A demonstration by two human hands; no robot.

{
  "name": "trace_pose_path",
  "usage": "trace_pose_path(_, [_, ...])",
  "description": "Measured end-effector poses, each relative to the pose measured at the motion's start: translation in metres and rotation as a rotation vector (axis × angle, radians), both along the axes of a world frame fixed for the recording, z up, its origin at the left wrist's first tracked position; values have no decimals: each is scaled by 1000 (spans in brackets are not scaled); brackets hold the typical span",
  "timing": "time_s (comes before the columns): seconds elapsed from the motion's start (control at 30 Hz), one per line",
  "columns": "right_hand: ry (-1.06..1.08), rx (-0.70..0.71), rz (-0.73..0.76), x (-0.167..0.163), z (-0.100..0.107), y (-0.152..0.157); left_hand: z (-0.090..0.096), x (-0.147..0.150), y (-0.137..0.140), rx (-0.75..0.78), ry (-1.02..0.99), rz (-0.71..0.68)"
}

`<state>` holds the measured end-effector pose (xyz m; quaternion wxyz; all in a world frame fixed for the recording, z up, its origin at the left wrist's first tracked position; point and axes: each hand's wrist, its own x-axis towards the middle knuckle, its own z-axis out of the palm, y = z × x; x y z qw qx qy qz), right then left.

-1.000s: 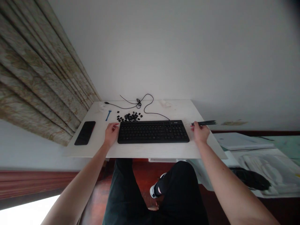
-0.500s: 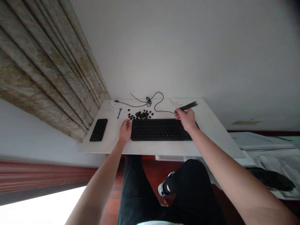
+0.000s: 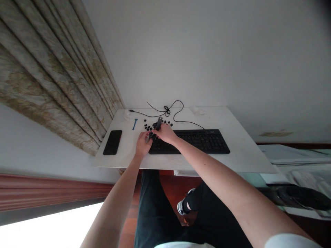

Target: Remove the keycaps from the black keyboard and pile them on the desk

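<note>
A black keyboard (image 3: 204,141) lies flat on the white table, its left part covered by my hands and right forearm. My right hand (image 3: 165,133) is closed around the dark handle of a keycap puller (image 3: 159,123), whose thin wires point down at the keyboard's upper left keys. At the keyboard's left end, my left hand (image 3: 143,144) grips the corner, thumb and fingers close to the wires. The key under the wires is hidden. Several loose black keycaps (image 3: 147,127) lie in a pile just behind the hands, partly covered by the puller and right hand.
A small blue tool (image 3: 134,124) lies left of the keycaps. Farther left is a black phone (image 3: 112,142). The keyboard's tied cable (image 3: 167,111) runs along the back of the table (image 3: 243,151), near the wall. A curtain (image 3: 77,69) hangs at the left.
My right hand has carried the keycap puller from the keyboard's right end to its left end and turned it wires down. My left hand has shifted slightly onto the keyboard's corner.
</note>
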<state>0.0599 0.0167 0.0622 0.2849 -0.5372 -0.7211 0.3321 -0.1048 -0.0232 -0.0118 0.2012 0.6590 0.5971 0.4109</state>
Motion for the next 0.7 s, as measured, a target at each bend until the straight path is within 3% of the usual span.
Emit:
trace_pose_path(0.33, [-93,4,91,-8,3,0,-4,-1,4,-17,43,-29])
trace_pose_path(0.57, [-189,55,-100,-22,-3,-7,-4,0,3,-25,50,-49])
trace_pose_path(0.7, [-258,18,-98,-28,-1,0,-2,1,3,-34,57,-48])
